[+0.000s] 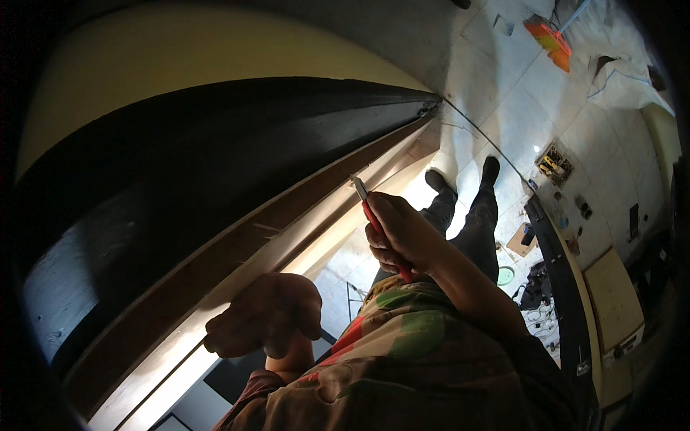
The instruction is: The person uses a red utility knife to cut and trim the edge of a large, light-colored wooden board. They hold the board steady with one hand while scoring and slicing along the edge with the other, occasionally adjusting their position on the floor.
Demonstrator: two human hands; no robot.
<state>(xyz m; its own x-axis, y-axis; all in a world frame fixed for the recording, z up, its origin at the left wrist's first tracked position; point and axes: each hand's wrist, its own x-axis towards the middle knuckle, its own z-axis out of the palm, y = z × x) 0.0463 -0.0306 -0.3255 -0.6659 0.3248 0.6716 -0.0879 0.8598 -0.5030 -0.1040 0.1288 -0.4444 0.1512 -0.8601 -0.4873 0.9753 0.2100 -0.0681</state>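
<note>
My right hand (402, 233) grips a red utility knife (375, 223). Its blade tip (358, 184) points up toward the edge of a long wooden panel (237, 251). My left hand (267, 316) is curled against the lower edge of that panel, its fingers closed on the edge. A wide black surface (201, 158) runs along above the panel, and a pale cream band (194, 50) lies above that. My dark trousers and shoes (460, 208) show below, standing on the floor.
Pale floor tiles (517, 108) spread to the right. On them lie an orange tool (550, 39), a box of small parts (555, 165), a green round lid (505, 275), cables and a dark bag (535, 291). A long dark strip (557, 273) leans at right.
</note>
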